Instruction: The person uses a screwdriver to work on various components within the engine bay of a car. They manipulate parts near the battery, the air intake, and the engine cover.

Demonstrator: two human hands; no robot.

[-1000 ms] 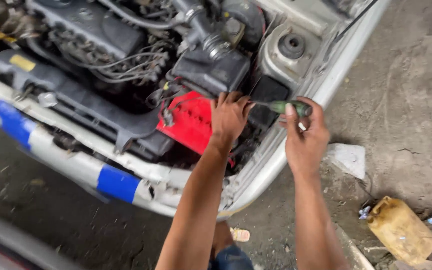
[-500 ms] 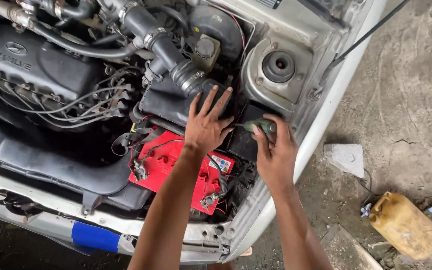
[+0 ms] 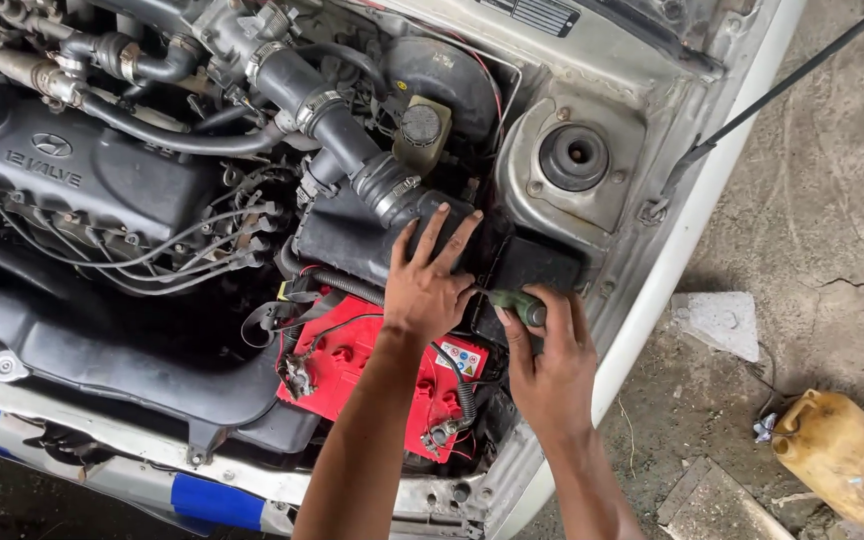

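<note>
the ground (image 3: 832,200) to the right of the car is bare grey concrete, stained, with a thin crack running across it. a pale flat slab (image 3: 717,322) lies near the car's edge. a yellow plastic jerrycan (image 3: 847,460) lies tilted at the lower right corner, a flat board (image 3: 712,505) just left of it. small scraps of litter (image 3: 767,428) sit between them. daylight is even and soft.

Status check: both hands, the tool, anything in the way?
Left hand flat on black airbox. Right hand grips green-handled tool. Red battery beneath, cables close.
</note>
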